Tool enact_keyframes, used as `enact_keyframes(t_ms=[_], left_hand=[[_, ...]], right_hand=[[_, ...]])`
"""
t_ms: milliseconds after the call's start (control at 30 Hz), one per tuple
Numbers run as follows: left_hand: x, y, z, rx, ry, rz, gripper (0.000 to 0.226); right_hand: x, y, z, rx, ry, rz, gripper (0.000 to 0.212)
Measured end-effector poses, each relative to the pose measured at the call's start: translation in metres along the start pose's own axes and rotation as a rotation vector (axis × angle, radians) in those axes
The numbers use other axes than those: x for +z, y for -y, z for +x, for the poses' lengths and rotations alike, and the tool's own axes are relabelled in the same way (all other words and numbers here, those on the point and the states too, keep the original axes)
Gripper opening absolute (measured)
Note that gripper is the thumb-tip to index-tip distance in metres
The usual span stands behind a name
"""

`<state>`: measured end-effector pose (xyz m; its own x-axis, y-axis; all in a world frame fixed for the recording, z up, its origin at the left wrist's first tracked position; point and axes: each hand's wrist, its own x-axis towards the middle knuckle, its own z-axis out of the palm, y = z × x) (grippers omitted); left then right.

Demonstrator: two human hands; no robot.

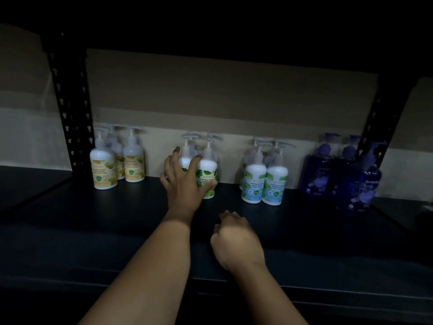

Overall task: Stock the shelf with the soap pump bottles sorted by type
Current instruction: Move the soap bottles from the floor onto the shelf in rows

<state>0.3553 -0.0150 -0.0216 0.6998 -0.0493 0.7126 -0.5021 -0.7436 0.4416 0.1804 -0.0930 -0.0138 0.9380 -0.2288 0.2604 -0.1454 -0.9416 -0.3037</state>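
Green-leaf bottles [207, 174]: two in the front row, upright, pump heads up, standing at the back of the dark shelf [304, 231] against the pale rear panel; more may stand behind, but that cannot be made out. The left hand [181, 181] is laid over the group from the front, fingers spread and fairly straight across the left bottle, thumb reaching onto the face of the right one. No closed grip is evident; it reads as a press or nudge. The bottles lie directly ahead of this hand, long axis vertical, so any squaring-up would be a push toward the rear panel.

The right hand [234, 240] rests nearer the shelf's front edge, fingers loosely curled, holding nothing, well apart from all bottles. The left hand is clearly the nearer one.

Neighbouring groups, each set apart: yellow-label bottles [117, 165] to the left, blue-and-green label bottles [264, 181] to the right, dark blue bottles [344, 174] at far right.

Legible print: "ANTIBACTERIAL HAND WASH" on the white bottles, "COOL MINT" on the blue-and-green ones. Lettering on the dark blue bottles is too dim to read with confidence.

Judgement: sorting appears largely complete.
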Motion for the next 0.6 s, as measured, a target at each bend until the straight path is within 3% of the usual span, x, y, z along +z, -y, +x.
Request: enact_keyframes(t_ms=[233, 400, 600], left_hand=[[-0.023, -0.005, -0.021, -0.054, 0.067, -0.103, 0.096], [-0.05, -0.015, -0.045, -0.111, 0.174, -0.201, 0.083], [-0.097, -0.036, -0.098, -0.109, 0.32, -0.416, 0.062]], right_hand=[[-0.003, 0.01, -0.008, 0.057, -0.095, -0.106, 0.026], [-0.015, 0.019, -0.02, 0.061, -0.128, -0.235, 0.029], [-0.023, 0.018, -0.056, 0.088, -0.117, -0.184, 0.035]])
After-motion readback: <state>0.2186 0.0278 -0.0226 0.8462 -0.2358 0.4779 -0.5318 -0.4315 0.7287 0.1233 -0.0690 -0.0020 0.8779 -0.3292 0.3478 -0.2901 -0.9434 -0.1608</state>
